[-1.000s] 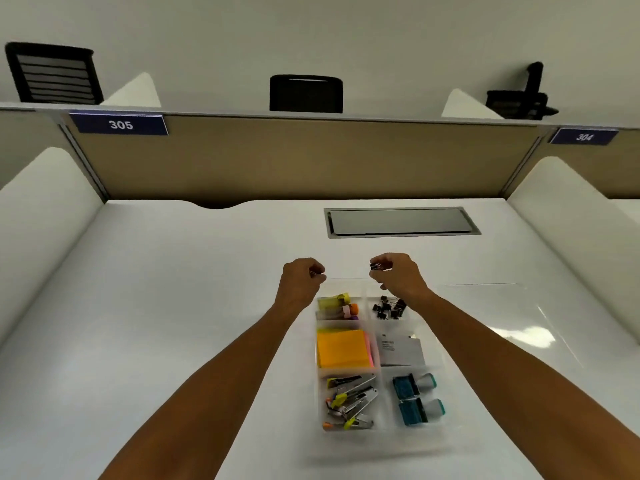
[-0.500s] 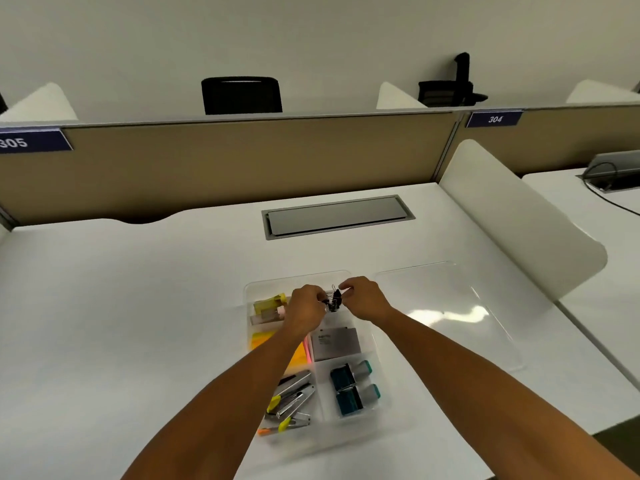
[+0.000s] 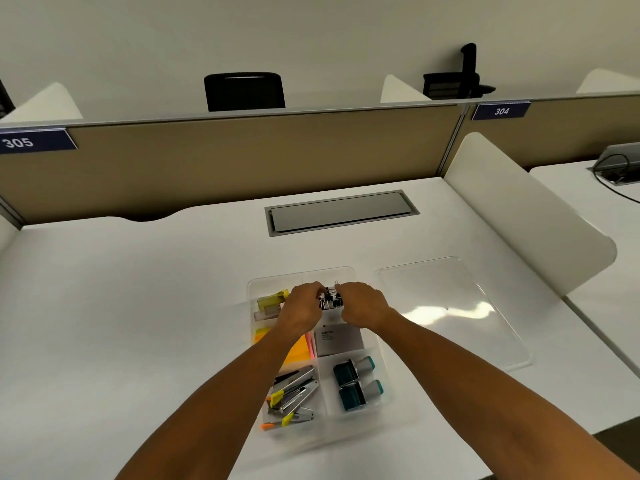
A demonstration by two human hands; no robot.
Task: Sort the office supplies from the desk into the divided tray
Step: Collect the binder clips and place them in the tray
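A clear divided tray sits on the white desk in front of me. Both hands are over its far right compartment, where several black binder clips lie. My left hand and my right hand have curled fingers that meet at the clips and pinch them. Other compartments hold yellow and pink highlighters, orange sticky notes, a grey card box, staplers and two teal stamps.
The tray's clear lid lies flat on the desk to the right. A grey cable hatch is set into the desk further back. A white side divider stands at the right, a tan partition behind.
Both hands dropped from above the tray's far edge into the far right compartment and came together on the binder clips. The view swung right, then a little back.
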